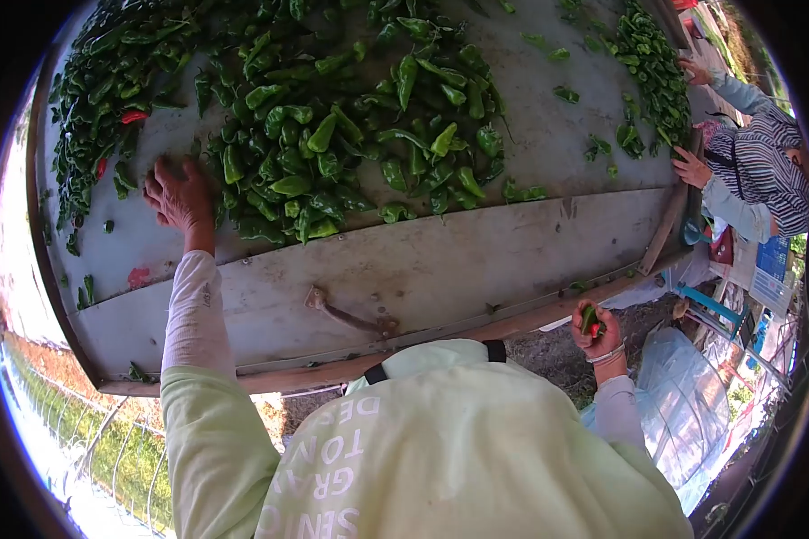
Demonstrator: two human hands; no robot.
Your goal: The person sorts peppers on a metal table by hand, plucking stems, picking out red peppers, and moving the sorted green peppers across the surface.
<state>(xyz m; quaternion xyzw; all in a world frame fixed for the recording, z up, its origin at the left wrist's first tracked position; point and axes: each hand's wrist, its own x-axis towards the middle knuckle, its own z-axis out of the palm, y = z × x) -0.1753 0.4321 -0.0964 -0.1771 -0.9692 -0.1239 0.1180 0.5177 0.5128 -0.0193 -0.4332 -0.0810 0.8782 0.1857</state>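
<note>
My left hand (182,195) rests on the metal table (270,278), beside the left edge of a big heap of green peppers (292,162). Its fingers are bent and apart, and nothing shows in them. Off the table's near edge on the right, my right hand (600,337) is closed around a pepper (589,320), green with a red patch low in the grip. Part of that pepper is hidden by the fingers.
More peppers (81,108) lie along the left rim, a few of them red. Another pile (652,72) lines the right side, where a co-worker's hands (692,168) touch the edge. A metal handle (346,314) sticks up from the near panel. Clear plastic sheeting (683,386) hangs at lower right.
</note>
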